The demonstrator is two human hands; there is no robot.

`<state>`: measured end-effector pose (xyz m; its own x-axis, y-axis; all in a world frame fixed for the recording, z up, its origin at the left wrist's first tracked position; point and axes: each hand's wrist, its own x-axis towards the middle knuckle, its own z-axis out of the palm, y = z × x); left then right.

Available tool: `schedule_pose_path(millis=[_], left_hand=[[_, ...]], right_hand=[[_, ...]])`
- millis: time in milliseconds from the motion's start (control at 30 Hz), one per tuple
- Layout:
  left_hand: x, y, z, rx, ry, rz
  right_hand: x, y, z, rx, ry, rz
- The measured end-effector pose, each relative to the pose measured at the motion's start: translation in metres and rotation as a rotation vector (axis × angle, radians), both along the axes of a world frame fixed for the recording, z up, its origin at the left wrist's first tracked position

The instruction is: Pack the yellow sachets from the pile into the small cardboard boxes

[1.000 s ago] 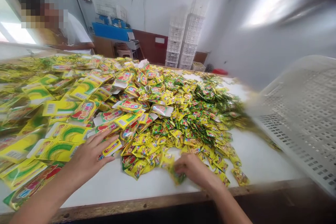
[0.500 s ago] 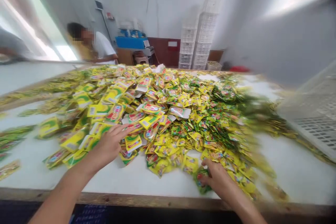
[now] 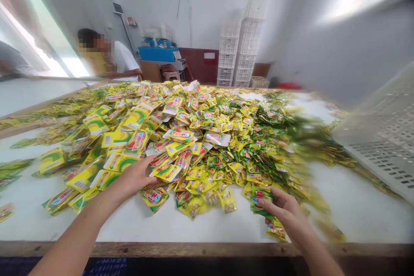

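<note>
In the head view, my left hand (image 3: 139, 177) is at the front of a pile of small printed cartons, its thumb and fingers closed around the end of a yellow carton (image 3: 170, 173); some fingertips are hidden among the cartons. Near the table's front edge, my right hand (image 3: 286, 211) pinches a green sachet (image 3: 260, 202) between thumb and fingers. Just below that hand, a yellow sachet (image 3: 276, 230) shows, partly covered. To its left lie loose yellow sachets (image 3: 228, 200), at the front of the sachet heap (image 3: 239, 151).
A white perforated crate (image 3: 384, 146) stands tilted at the right. The white tabletop (image 3: 223, 229) has a wooden front edge (image 3: 181, 249). Beyond the table are stacked white crates (image 3: 228, 60) and a blue-topped stand (image 3: 158, 54). Another person (image 3: 124, 58) is at the far left.
My right hand has lifted the green sachet slightly and turned its printed face up. The fingers of my left hand, stretched over the cartons before, now close on one, which has shifted right.
</note>
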<state>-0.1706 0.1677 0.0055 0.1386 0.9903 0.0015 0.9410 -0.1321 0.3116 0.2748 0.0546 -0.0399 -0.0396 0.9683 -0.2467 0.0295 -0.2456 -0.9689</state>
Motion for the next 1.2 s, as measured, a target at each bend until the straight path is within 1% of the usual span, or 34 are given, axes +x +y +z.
schedule_pose_path(millis=[67, 133, 167, 200, 233, 267, 333, 400, 433, 467, 500, 567, 600, 633, 667, 733, 767, 833, 900, 933, 967, 1033, 1067, 1133, 1200], left_hand=[[-0.005, -0.008, -0.001, 0.037, 0.003, 0.030], [-0.009, -0.025, 0.000, 0.122, 0.012, 0.070], [-0.008, -0.035, 0.002, 0.144, 0.016, 0.063], [-0.006, -0.047, 0.004, 0.135, 0.011, 0.022], [0.000, -0.060, 0.006, 0.101, -0.008, -0.050], [0.010, -0.072, 0.008, 0.017, -0.032, -0.140], [0.037, -0.091, 0.009, -0.186, -0.123, -0.305], [0.070, -0.098, 0.004, -0.321, -0.287, -0.382], [0.086, -0.097, -0.002, -0.335, -0.407, -0.376], [0.099, -0.095, -0.010, -0.336, -0.560, -0.339], [0.111, -0.091, -0.019, -0.329, -0.749, -0.273], [0.130, -0.086, -0.041, -0.306, -1.109, -0.103], [0.138, -0.086, -0.052, -0.298, -1.248, -0.025], [0.146, -0.086, -0.061, -0.298, -1.340, 0.032], [0.153, -0.088, -0.068, -0.306, -1.382, 0.065], [0.166, -0.094, -0.077, -0.351, -1.374, 0.086], [0.171, -0.097, -0.078, -0.375, -1.345, 0.091], [0.177, -0.101, -0.076, -0.387, -1.284, 0.114], [0.178, -0.104, -0.072, -0.353, -1.257, 0.152], [0.178, -0.105, -0.072, -0.332, -1.256, 0.169], [0.177, -0.107, -0.072, -0.311, -1.260, 0.184], [0.175, -0.111, -0.077, -0.265, -1.263, 0.211], [0.174, -0.113, -0.081, -0.238, -1.254, 0.225], [0.172, -0.119, -0.090, -0.183, -1.216, 0.253], [0.172, -0.123, -0.097, -0.156, -1.181, 0.277]], right_hand=[[0.004, 0.003, 0.001, 0.013, 0.008, -0.034], [0.000, 0.007, 0.001, 0.043, 0.034, -0.017], [-0.006, 0.008, 0.001, 0.065, 0.054, 0.000], [-0.013, 0.011, 0.003, 0.091, 0.078, 0.014], [-0.022, 0.013, 0.004, 0.114, 0.105, 0.034], [-0.033, 0.016, 0.006, 0.136, 0.135, 0.064], [-0.057, 0.022, 0.007, 0.183, 0.172, 0.148], [-0.081, 0.025, 0.001, 0.246, 0.129, 0.215], [-0.090, 0.026, -0.004, 0.274, 0.079, 0.226], [-0.098, 0.025, -0.010, 0.294, 0.019, 0.212], [-0.102, 0.023, -0.018, 0.304, -0.041, 0.173], [-0.103, 0.016, -0.031, 0.297, -0.121, 0.081], [-0.101, 0.011, -0.035, 0.288, -0.141, 0.056], [-0.096, 0.005, -0.037, 0.281, -0.150, 0.058], [-0.091, 0.000, -0.036, 0.275, -0.155, 0.085], [-0.081, -0.008, -0.028, 0.285, -0.183, 0.152], [-0.076, -0.009, -0.022, 0.304, -0.209, 0.154], [-0.070, -0.008, -0.008, 0.367, -0.257, 0.066], [-0.067, -0.003, 0.004, 0.459, -0.300, -0.079], [-0.068, 0.000, 0.008, 0.507, -0.328, -0.125], [-0.070, 0.004, 0.010, 0.550, -0.365, -0.132], [-0.077, 0.008, 0.010, 0.596, -0.454, -0.063], [-0.080, 0.009, 0.009, 0.593, -0.496, -0.016], [-0.085, 0.011, 0.008, 0.555, -0.570, 0.053], [-0.086, 0.012, 0.011, 0.513, -0.621, 0.107]])
